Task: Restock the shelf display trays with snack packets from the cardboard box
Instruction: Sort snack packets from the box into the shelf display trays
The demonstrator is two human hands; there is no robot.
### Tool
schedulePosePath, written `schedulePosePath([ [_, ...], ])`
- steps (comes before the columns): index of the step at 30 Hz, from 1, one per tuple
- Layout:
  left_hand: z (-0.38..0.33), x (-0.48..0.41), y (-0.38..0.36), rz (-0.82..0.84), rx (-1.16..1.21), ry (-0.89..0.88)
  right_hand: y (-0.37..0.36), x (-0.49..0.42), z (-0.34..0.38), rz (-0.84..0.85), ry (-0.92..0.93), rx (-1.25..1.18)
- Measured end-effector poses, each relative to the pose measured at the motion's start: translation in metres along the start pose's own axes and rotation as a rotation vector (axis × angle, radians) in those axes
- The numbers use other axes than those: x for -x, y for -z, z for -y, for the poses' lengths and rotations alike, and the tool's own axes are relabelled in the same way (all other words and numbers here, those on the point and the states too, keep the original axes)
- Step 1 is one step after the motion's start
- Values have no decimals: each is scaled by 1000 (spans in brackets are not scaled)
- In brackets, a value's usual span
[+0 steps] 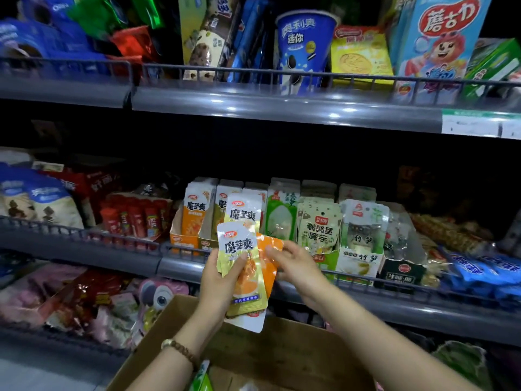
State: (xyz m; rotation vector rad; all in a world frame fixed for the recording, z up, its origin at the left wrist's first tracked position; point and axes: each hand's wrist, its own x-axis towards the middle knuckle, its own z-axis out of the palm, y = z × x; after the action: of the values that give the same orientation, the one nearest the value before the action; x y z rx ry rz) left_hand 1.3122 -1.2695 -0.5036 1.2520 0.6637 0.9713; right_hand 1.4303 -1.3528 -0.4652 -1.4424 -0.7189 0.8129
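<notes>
Gripping a stack of packets [248, 283] in the left hand [220, 280], with the thumb across the front and the fingers behind; held upright and slightly fanned, above the box [282, 354] and in front of the rail of the shelf [394, 309]; yellow-green on the front one, white at its top and bottom.

Pinching an orange packet [266, 273] with the right hand [298, 266], thumb on its face, the other fingers curled behind it; placed just behind the stack on its right side and touching it.

Below both hands, the open brown box, with a green packet [201, 376] inside near the left forearm; the rest of its content too dark to tell.

Wearing a bead bracelet [180, 348] on the left wrist.

Facing the trays [180, 241], set in a row on the shelf just behind the hands; orange at the left with orange-and-white packets upright in it, then a yellow-green one, then green and white ones further right, then a black one; packets standing upright in all of them.

At both ends of the same shelf, loose blue and red bags; blurred at the left.

Higher up, another shelf with a blue cup [304, 49], a yellow pack beside it and a tall pale blue carton to the right.
</notes>
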Motion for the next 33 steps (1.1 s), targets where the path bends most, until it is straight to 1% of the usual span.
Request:
schedulePosePath([
  [3,-1,13,18,-7,1,40,-3,8,-4,-61,38,22],
  [8,-10,15,65,-43,-54,46,1,12,7,-131,110,128],
  [11,-12,21,78,49,-87,119,-7,16,15,-59,98,120],
  [14,-16,35,73,164,-1,214,-28,19,17,-5,99,143],
  [16,-20,44,67,214,93,274,-42,18,12,-40,152,189],
  [18,-22,51,66,243,121,257,-53,18,7,-119,205,232],
  [20,-23,56,67,217,103,205,-62,20,3,-155,198,185],
  [21,-23,56,69,178,112,182,-67,21,0,-140,174,152],
  [23,-24,52,73,61,137,139,-75,24,-8,-58,87,134],
  [25,-28,43,80,-55,139,90,-82,29,-14,67,-18,199],
  [27,-33,33,88,-103,119,52,-88,33,-18,159,-57,177],
  [28,-35,28,92,-108,105,35,-90,31,-19,151,-43,133],
  [30,-38,19,99,-110,103,20,-92,23,-17,57,-12,40],
  [33,-44,4,118,-101,80,18,-87,2,-6,-94,28,32],
])
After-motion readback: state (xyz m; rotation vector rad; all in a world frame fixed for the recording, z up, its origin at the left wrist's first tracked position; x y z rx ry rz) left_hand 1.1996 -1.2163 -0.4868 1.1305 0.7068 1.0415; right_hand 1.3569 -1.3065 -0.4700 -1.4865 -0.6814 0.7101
